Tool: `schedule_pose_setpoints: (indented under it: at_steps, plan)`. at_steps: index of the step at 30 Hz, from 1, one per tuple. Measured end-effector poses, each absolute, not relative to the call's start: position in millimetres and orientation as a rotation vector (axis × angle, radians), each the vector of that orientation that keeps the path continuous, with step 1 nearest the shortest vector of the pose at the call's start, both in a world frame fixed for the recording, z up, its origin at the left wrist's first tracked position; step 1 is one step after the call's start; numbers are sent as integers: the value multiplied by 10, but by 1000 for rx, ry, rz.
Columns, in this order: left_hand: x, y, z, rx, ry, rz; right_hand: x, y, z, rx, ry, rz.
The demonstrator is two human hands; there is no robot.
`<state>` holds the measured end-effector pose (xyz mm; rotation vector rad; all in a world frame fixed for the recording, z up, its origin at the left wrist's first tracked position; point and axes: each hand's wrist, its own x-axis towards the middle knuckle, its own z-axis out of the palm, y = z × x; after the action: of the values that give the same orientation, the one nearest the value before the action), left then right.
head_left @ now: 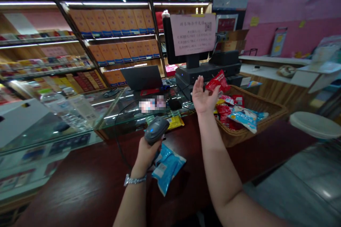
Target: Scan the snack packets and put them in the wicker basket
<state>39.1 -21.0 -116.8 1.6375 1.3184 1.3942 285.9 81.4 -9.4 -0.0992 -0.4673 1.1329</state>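
Observation:
In my left hand (147, 152) is a dark grey barcode scanner (157, 129) with a blue light on top; the fingers wrap round its handle. A blue snack bag (170, 166) lies on the dark red counter just beyond and below that hand. My right hand (204, 95) is raised at the left rim of a wicker basket (266, 104), palm showing and fingers stretched. Behind its thumb a red snack bag (218, 81) appears over the basket; whether they touch I cannot tell. Inside the basket are several red packets and a blue and white bag (245, 116).
A yellow packet (176, 123) lies beyond the scanner. Behind stand a laptop (142, 78) and a monitor with a paper sign (194, 33). The scanner's cable (117, 131) crosses the counter (87, 173). Plastic bottles (61, 106) stand left; a round white lid (314, 124) is right.

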Motion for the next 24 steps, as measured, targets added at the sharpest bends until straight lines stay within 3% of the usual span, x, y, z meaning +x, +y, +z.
schedule_pose_setpoints:
  at_steps: [7, 12, 17, 24]
  plan:
    - [318, -187, -1212, 1577, 1298, 1481, 2658, 839, -182, -254, -684, 1156]
    - [269, -169, -1207, 1520, 1302, 1578, 2385, 1086, -559, -594, -1211, 1248]
    - [261, -162, -1232, 1484, 1332, 1616, 2165, 1252, -1211, -1039, -1885, 1044]
    - [282, -181, -1231, 1485, 1340, 1603, 2213, 1451, -1830, -1315, -1798, 759]
